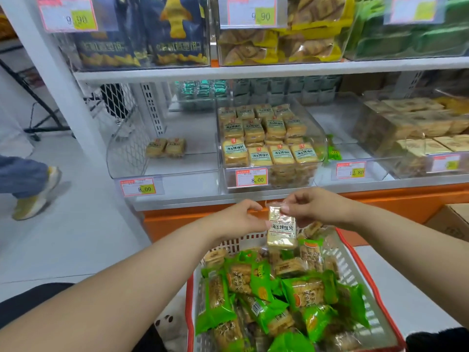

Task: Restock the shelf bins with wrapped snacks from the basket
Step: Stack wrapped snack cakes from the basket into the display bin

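A person's left hand [237, 219] and right hand [313, 208] both pinch one yellow wrapped snack [281, 231], held upright above a white basket [355, 273] of green-wrapped snacks [302, 293], in front of clear shelf bins [271, 138] holding matching yellow packs.

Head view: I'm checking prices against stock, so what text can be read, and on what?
"9.90": tag on top-left bin.
"9.90": tag on top-middle bin.
"8.00": tag on near-empty bin.
"8.00": tag on full bin.
"12.80": tag.
Far-right tags, wrapper print: too blurred.
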A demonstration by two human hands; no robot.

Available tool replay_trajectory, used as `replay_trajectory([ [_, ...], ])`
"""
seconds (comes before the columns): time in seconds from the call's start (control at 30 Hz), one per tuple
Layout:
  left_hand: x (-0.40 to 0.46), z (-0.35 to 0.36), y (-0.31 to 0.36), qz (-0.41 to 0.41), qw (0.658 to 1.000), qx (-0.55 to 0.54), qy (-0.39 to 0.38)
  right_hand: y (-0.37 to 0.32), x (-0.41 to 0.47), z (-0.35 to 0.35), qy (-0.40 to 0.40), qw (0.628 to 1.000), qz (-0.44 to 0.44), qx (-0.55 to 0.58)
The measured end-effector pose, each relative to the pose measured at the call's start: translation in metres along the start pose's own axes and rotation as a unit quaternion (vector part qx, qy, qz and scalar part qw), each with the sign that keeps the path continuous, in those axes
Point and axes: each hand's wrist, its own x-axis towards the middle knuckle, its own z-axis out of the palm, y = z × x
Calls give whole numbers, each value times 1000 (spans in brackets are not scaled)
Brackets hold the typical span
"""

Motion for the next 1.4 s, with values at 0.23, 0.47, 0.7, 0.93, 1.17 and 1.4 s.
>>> replay_trajectory([
  [0.23, -7, 4, 11, 9, 988, -116, -99, -18, -23, 2, 59, 992, -9, 114],
  [0.47, -6, -8, 22, 25, 982, -181, -38, -43, -29, -5, 31, 985, 19, 167],
  [0.7, -30, -39, 51, 200, 908, 325, 171, -59, -5, 8, 88, 985, -34, 145],
  [0.93, -36, -104, 48, 192, 870, 397, 223, -89, 41, 33, 132, 981, -107, 91],
  [1.17, 19, -196, 0, 58, 915, 312, 249, -99, 117, 51, 215, 883, -208, -362],
  [1.4, 100, -242, -17, 63, 915, 299, 263, -68, 147, 69, 343, 810, -252, -404],
])
